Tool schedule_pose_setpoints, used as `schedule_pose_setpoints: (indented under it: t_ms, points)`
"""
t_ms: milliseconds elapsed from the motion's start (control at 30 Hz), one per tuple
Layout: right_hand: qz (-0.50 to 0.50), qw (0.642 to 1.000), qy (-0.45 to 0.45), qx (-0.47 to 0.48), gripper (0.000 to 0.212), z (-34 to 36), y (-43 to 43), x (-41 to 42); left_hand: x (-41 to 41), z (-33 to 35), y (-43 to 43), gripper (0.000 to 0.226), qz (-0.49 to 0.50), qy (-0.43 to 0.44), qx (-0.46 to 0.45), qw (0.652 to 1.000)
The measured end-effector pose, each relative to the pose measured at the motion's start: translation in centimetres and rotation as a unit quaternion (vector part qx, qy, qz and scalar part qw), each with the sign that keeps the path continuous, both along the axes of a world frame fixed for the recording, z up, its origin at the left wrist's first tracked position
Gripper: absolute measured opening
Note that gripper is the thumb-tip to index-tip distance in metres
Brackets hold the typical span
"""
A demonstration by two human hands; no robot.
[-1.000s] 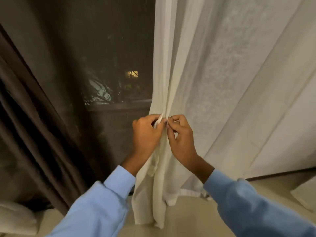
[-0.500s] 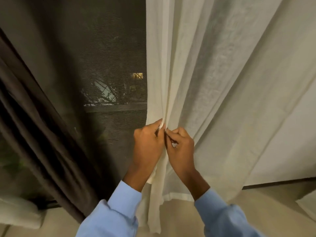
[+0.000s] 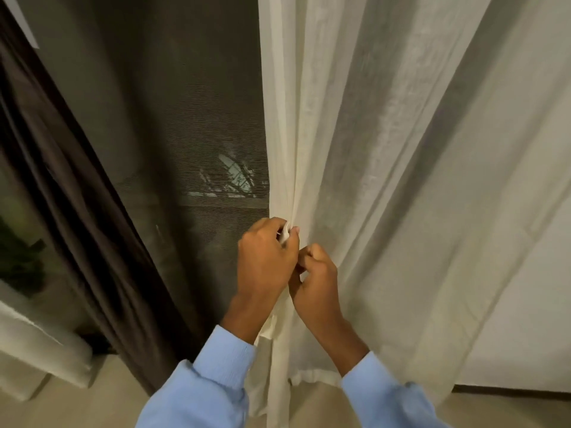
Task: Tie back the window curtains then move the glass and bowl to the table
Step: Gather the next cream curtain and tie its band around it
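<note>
A sheer cream curtain [image 3: 386, 156] hangs over the right half of the window, gathered into folds at its left edge. My left hand [image 3: 262, 261] pinches a strip of cream fabric at that edge, at about waist height. My right hand [image 3: 315, 273] is closed on the same gathered fabric just below and to the right, touching the left hand. A dark brown curtain [image 3: 77, 211] hangs at the left, swept diagonally toward the floor. The glass and bowl are not in view.
Between the two curtains is the dark window pane with a mesh screen [image 3: 191, 118]. A pale cushion or seat edge [image 3: 40, 344] lies at the lower left. The beige floor [image 3: 102, 406] runs along the bottom, and a white wall [image 3: 531, 304] stands at the right.
The view has shifted closer and to the right of the curtain. My right hand has dropped slightly below my left, and both stay closed on the cream fabric.
</note>
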State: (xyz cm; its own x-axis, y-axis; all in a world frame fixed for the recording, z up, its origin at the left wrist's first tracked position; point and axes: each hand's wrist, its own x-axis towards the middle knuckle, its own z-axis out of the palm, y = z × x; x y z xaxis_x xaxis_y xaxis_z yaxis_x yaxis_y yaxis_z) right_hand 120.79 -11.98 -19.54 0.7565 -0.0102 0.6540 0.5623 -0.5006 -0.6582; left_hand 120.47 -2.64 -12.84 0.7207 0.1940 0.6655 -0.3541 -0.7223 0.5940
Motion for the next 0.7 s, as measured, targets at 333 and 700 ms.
schedule_pose_setpoints:
  t_ms: [333,700]
  points:
    - [-0.028,0.982,0.08,0.171,0.023,-1.2,-7.9,4.9,0.3,-1.2,-1.6,0.018,0.035,-0.024,-0.057,0.997]
    - [-0.214,0.935,0.167,0.227,0.054,-2.1,-10.2,12.6,1.7,-2.4,-0.7,0.022,0.013,0.046,-0.212,0.976]
